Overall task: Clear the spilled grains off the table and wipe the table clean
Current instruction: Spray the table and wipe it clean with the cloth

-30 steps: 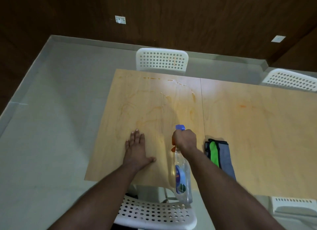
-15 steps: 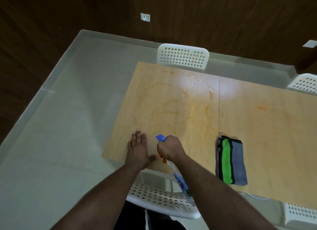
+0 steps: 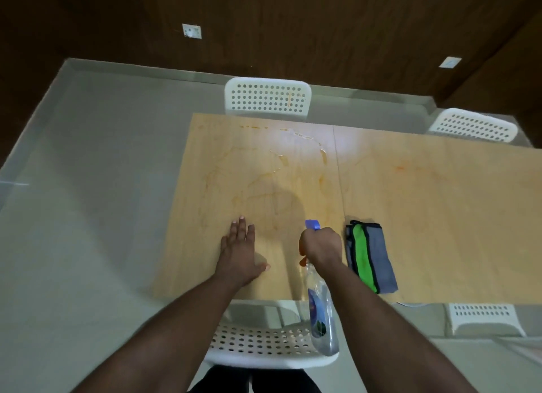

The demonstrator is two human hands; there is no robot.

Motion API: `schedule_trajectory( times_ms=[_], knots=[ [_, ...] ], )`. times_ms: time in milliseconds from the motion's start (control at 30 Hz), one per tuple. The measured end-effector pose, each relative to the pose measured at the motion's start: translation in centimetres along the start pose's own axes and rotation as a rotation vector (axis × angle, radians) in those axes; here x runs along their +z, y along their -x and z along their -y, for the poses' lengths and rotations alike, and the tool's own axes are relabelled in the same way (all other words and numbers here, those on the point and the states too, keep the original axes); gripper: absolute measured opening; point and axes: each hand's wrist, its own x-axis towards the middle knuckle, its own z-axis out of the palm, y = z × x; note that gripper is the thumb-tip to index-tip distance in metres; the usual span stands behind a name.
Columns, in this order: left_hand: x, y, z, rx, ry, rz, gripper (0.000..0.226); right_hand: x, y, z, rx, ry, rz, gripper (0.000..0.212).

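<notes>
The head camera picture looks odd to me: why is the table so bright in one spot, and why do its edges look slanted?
Head view: glare from a light above whitens the far part of the table and glints on wet streaks; a dark shadow lies ahead of the hands; the wide-angle lens splays the table's edges; the room's walls stay dim.

My right hand (image 3: 321, 246) covers the neck and trigger of the bottle (image 3: 321, 316), so I see only the blue nozzle tip past my fingers and a bit of orange under them. The bottle's label is too blurred to read. Its body hides part of the chair (image 3: 264, 343) below my wrist. The table (image 3: 425, 216) runs out of frame far right of my fingers. The cloth (image 3: 371, 257), just right of my knuckles, is folded, its inner layers hidden.
</notes>
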Motion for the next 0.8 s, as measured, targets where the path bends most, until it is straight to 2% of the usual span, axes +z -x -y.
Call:
schedule_trajectory(
  times_ms=[167,400,667,800],
  knots=[
    [-0.3,-0.9,-1.1,0.046,-0.061,0.091,0.112,-1.8,-0.2,0.7,-0.038,-0.139,0.008,0.007],
    [-2.4,-2.7,-5.2,0.023,-0.091,0.059,0.097,-6.5,-1.8,1.7,-0.252,-0.408,0.034,0.017],
    [-1.7,-4.7,-14.7,0.015,-0.026,0.010,0.092,-14.7,-5.8,1.4,-0.576,-0.638,-0.053,0.016],
    [-0.5,-5.7,-19.5,0.060,-0.019,0.004,0.090,-19.6,-8.1,0.2,-0.650,-0.720,-0.140,0.023]
  ],
)
